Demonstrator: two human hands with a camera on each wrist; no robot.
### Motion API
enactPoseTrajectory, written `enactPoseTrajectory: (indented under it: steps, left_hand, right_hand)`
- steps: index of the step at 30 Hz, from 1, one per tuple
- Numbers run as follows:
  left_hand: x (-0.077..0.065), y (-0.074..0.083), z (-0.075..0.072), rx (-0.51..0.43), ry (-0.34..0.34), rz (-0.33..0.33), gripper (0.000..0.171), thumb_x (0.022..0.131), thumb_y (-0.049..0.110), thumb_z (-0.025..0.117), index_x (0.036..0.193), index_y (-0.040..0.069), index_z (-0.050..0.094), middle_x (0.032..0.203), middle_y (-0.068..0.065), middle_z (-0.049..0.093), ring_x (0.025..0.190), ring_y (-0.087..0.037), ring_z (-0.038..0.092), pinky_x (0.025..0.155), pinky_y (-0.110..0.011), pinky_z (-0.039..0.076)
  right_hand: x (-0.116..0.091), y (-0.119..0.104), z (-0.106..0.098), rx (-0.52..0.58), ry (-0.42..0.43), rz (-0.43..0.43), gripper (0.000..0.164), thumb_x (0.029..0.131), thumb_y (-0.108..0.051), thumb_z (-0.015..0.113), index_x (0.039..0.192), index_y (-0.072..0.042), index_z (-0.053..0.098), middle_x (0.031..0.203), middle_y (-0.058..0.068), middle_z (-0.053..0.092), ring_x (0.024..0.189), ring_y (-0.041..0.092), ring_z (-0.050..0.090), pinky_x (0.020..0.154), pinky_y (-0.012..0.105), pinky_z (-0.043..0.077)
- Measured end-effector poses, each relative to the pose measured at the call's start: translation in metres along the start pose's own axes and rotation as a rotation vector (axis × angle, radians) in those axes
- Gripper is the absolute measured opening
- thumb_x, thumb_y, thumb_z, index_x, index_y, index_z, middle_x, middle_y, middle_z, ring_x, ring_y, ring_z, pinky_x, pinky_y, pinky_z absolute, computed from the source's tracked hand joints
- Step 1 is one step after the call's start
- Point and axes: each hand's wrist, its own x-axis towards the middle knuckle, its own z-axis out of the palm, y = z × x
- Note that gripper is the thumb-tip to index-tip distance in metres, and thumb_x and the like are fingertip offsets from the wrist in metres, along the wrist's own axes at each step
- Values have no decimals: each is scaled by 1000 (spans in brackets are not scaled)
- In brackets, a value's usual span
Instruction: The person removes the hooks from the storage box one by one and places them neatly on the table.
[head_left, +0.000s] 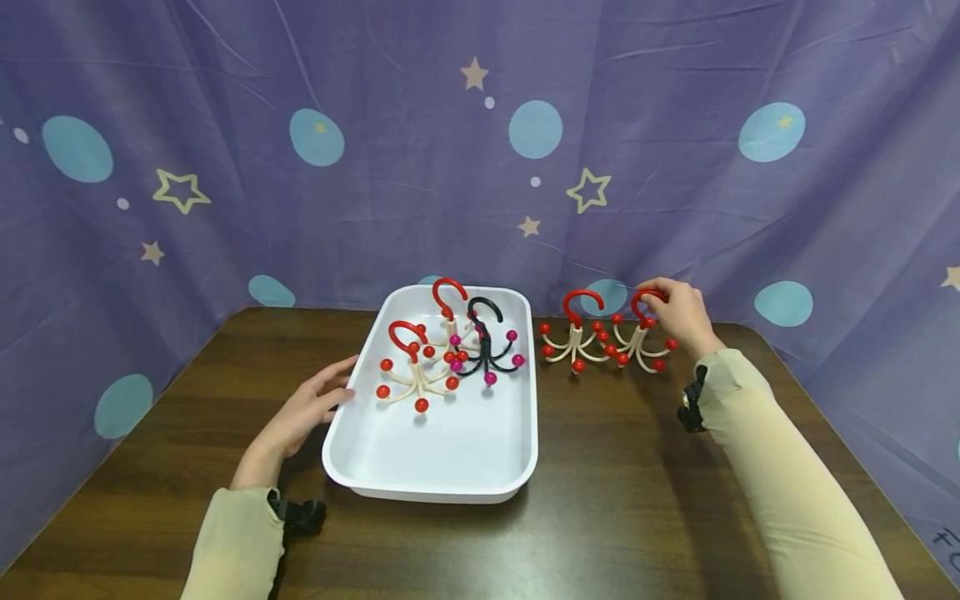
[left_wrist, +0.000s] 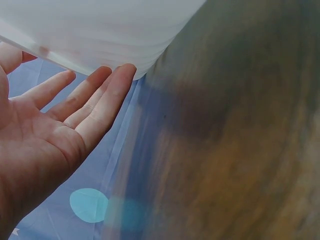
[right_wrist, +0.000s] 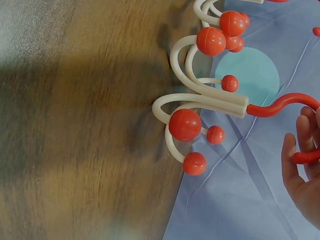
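My right hand (head_left: 678,315) pinches the red hook of a cream multi-arm hanger (head_left: 637,340) with red ball tips, at the table's back right. The right wrist view shows fingers and thumb (right_wrist: 290,155) about that red hook, partly cut off by the frame's edge. A matching hanger (head_left: 575,340) stands just left of it, their balls close together. My left hand (head_left: 300,410), fingers loosely extended, rests against the left side of a white tray (head_left: 450,450). In the tray are two red-and-cream hangers (head_left: 417,379) and a black hanger (head_left: 485,346) with magenta balls.
A brown wooden table (head_left: 600,500) lies under everything. Behind it hangs a purple curtain (head_left: 420,167) patterned with stars and blue spots, close to the tray's far end. The tray's raised rim stands between the left hand and the hangers inside.
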Motion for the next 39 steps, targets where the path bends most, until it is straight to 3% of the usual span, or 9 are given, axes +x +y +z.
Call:
enactPoseTrajectory:
  steps: [9, 15, 19, 26, 39]
  left_hand:
    - [-1, 0, 0, 10, 0, -2, 59, 92, 20, 50, 144, 11, 24, 133, -28, 38, 107, -33, 52, 80, -40, 50]
    - [-1, 0, 0, 7, -2, -3, 59, 92, 20, 50, 144, 10, 24, 133, -28, 38, 107, -32, 52, 80, -40, 51]
    - [0, -1, -1, 7, 0, 1, 59, 92, 20, 50, 144, 11, 24, 133, -28, 38, 107, -33, 52, 80, -40, 51]
    - [0, 0, -1, 12, 0, 8, 59, 92, 20, 50, 144, 11, 24, 132, -28, 39, 106, -32, 52, 80, -41, 50]
    - [1, 0, 0, 12, -1, 5, 59, 92, 20, 50, 144, 11, 24, 132, -28, 38, 106, -32, 52, 81, -41, 50]
  right_hand:
    - [0, -1, 1, -13, -24, 7, 24, 91, -16, 54, 112, -6, 62, 101, 18, 64, 83, 27, 56, 67, 34, 40]
    - [0, -10, -3, 13, -23, -17, 25, 92, -15, 53, 113, -4, 60, 111, 19, 60, 94, 31, 56, 76, 42, 44]
    - [2, -19, -7, 25, -6, -36, 25, 92, -15, 51, 112, -4, 60, 114, 18, 59, 100, 33, 54, 82, 45, 43]
    - [6, -38, -8, 46, 29, -103, 22, 91, -12, 53, 109, -2, 62, 109, 17, 60, 98, 31, 55, 85, 45, 43]
    - [11, -81, 1, 106, -1, -216, 19, 90, -12, 56, 106, -5, 63, 108, 12, 61, 102, 28, 55, 91, 44, 42]
